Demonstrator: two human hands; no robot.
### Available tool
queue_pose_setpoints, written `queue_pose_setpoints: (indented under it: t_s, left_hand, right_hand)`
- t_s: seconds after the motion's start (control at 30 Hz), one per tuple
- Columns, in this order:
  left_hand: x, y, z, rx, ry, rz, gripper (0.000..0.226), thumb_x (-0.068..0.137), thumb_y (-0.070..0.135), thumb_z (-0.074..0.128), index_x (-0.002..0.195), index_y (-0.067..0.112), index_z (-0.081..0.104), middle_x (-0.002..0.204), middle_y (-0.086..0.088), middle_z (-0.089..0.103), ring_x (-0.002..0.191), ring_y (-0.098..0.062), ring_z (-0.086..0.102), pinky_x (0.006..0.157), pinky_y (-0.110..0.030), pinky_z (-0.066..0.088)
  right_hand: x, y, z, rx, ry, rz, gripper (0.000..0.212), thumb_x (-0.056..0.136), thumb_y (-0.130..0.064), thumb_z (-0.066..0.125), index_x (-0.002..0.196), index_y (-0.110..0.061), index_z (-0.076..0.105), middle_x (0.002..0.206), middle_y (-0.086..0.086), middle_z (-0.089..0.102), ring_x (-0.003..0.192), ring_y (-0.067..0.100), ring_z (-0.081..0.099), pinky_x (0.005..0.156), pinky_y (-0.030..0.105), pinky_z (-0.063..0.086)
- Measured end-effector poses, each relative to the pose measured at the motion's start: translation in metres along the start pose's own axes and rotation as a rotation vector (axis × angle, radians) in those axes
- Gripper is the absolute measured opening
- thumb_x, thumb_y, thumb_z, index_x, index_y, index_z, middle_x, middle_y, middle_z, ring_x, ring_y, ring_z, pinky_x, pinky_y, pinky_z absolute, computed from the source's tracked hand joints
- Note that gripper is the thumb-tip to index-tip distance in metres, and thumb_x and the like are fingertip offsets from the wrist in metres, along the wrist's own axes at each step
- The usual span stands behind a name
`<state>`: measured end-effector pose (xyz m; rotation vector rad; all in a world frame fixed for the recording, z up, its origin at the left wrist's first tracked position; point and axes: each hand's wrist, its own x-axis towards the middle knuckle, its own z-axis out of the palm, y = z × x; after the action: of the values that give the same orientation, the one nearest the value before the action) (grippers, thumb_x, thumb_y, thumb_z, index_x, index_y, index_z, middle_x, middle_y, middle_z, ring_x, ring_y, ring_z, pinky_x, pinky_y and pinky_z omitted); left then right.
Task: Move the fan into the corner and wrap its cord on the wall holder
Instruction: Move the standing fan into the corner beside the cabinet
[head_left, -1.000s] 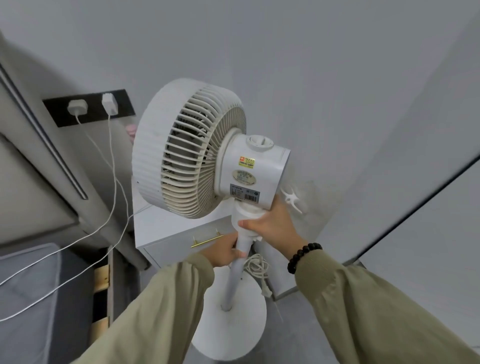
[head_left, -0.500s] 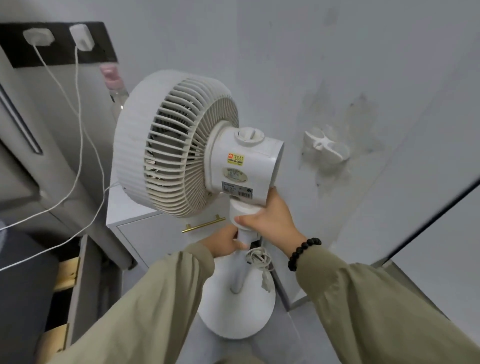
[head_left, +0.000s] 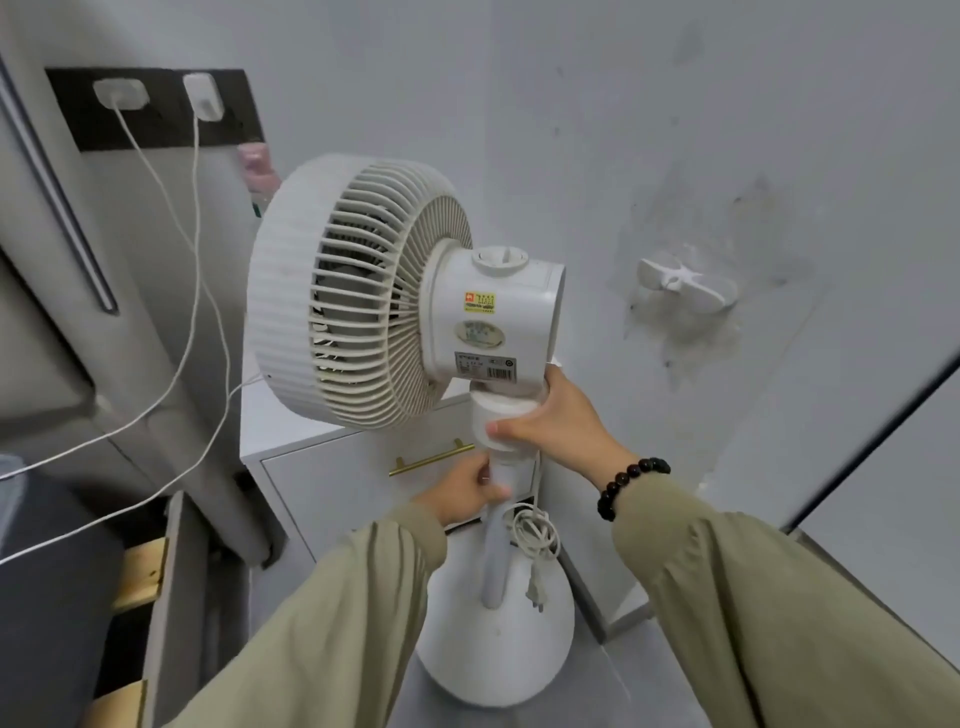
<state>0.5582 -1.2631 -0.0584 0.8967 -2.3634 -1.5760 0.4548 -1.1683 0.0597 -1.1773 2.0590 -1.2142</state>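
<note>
I have the fan upright in the corner, its base low against the floor beside the white cabinet; whether it is fully set down I cannot tell. Right hand clamps the neck collar, left hand wraps the pole below. Placement looks nearly done, I judge; wrapping not begun. The cord hangs bundled on the pole, plug dangling. The wall holder sits bare, near on the right. Left fingertips hidden behind the pole.
</note>
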Motion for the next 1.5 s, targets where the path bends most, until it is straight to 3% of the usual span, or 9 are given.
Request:
queue_pose_setpoints:
  t_s: [0.1, 0.3, 0.43, 0.67, 0.83, 1.03, 1.2, 1.37, 1.5]
  left_hand:
    - [-0.009, 0.004, -0.002, -0.011, 0.038, -0.022, 0.025, 0.086, 0.007, 0.061, 0.11, 0.013, 0.055, 0.09, 0.005, 0.057, 0.086, -0.009, 0.052, 0.068, -0.014, 0.041]
    - [-0.036, 0.021, -0.016, 0.026, 0.046, -0.077, 0.047, 0.09, 0.015, 0.057, 0.134, 0.011, 0.042, 0.13, -0.005, 0.052, 0.12, -0.02, 0.048, 0.102, -0.035, 0.039]
    - [-0.06, 0.038, -0.033, 0.03, 0.01, -0.037, 0.05, 0.093, 0.012, 0.051, 0.14, 0.008, 0.037, 0.139, -0.007, 0.046, 0.131, -0.022, 0.04, 0.105, -0.029, 0.03]
    - [-0.096, 0.074, -0.067, 0.236, 0.029, 0.061, 0.037, 0.092, 0.012, 0.051, 0.129, 0.009, 0.053, 0.132, -0.005, 0.053, 0.123, -0.021, 0.048, 0.102, -0.03, 0.036]
    - [-0.127, 0.119, -0.099, 0.502, 0.253, 0.292, 0.03, 0.092, 0.014, 0.048, 0.118, 0.014, 0.064, 0.123, -0.004, 0.063, 0.114, -0.022, 0.057, 0.098, -0.033, 0.045]
    - [-0.143, 0.148, -0.152, 1.06, 0.576, 0.883, 0.027, 0.07, 0.003, 0.067, 0.097, 0.006, 0.071, 0.109, -0.015, 0.067, 0.109, -0.036, 0.058, 0.09, -0.05, 0.049]
    - [-0.143, 0.153, -0.188, 0.985, 0.778, 0.545, 0.052, 0.089, 0.018, 0.05, 0.14, 0.018, 0.039, 0.156, -0.01, 0.019, 0.145, -0.028, 0.008, 0.117, -0.047, 0.007]
    - [-0.133, 0.153, -0.205, 0.671, 0.755, 0.267, 0.073, 0.091, 0.044, 0.05, 0.149, 0.022, 0.012, 0.158, -0.006, 0.008, 0.146, -0.026, 0.003, 0.116, -0.053, 0.009]
    - [-0.133, 0.15, -0.205, 0.574, 0.762, 0.327, 0.07, 0.091, 0.041, 0.051, 0.147, 0.019, 0.017, 0.156, -0.005, 0.017, 0.145, -0.023, 0.012, 0.114, -0.05, 0.022]
  right_hand:
    - [-0.009, -0.007, 0.005, 0.013, 0.012, 0.006, 0.084, 0.057, -0.027, 0.084, 0.13, -0.019, 0.043, 0.117, -0.006, 0.061, 0.105, 0.012, 0.06, 0.091, 0.031, 0.051]
    - [-0.031, -0.025, 0.016, 0.029, 0.017, 0.084, 0.068, 0.071, -0.018, 0.078, 0.13, -0.013, 0.044, 0.119, 0.001, 0.058, 0.103, 0.012, 0.054, 0.08, 0.02, 0.047]
    - [-0.048, -0.037, 0.012, 0.004, 0.077, 0.174, 0.065, 0.083, -0.024, 0.068, 0.138, -0.01, 0.037, 0.136, 0.011, 0.047, 0.123, 0.022, 0.048, 0.099, 0.032, 0.042]
    - [-0.077, -0.074, -0.011, 0.028, 0.216, 0.188, 0.05, 0.09, -0.024, 0.058, 0.135, -0.008, 0.042, 0.127, 0.01, 0.055, 0.104, 0.016, 0.051, 0.089, 0.025, 0.037]
    - [-0.082, -0.097, -0.021, 0.062, 0.294, 0.188, 0.045, 0.089, -0.025, 0.057, 0.131, -0.011, 0.049, 0.129, 0.01, 0.054, 0.115, 0.021, 0.052, 0.095, 0.031, 0.042]
    - [-0.079, -0.127, -0.019, 0.177, 0.272, 0.166, 0.043, 0.093, -0.021, 0.052, 0.133, -0.008, 0.046, 0.135, 0.009, 0.05, 0.121, 0.022, 0.05, 0.102, 0.035, 0.041]
    - [-0.071, -0.148, -0.004, 0.276, 0.194, 0.137, 0.048, 0.095, -0.023, 0.049, 0.138, -0.005, 0.039, 0.144, 0.007, 0.042, 0.133, 0.022, 0.037, 0.11, 0.037, 0.027]
    - [-0.059, -0.161, 0.008, 0.363, 0.14, 0.127, 0.04, 0.098, -0.018, 0.043, 0.136, -0.004, 0.041, 0.127, 0.006, 0.049, 0.118, 0.019, 0.043, 0.098, 0.031, 0.029]
    - [-0.048, -0.156, 0.017, 0.292, 0.148, 0.132, 0.036, 0.097, -0.014, 0.043, 0.131, -0.004, 0.046, 0.131, 0.007, 0.055, 0.102, 0.016, 0.051, 0.077, 0.023, 0.044]
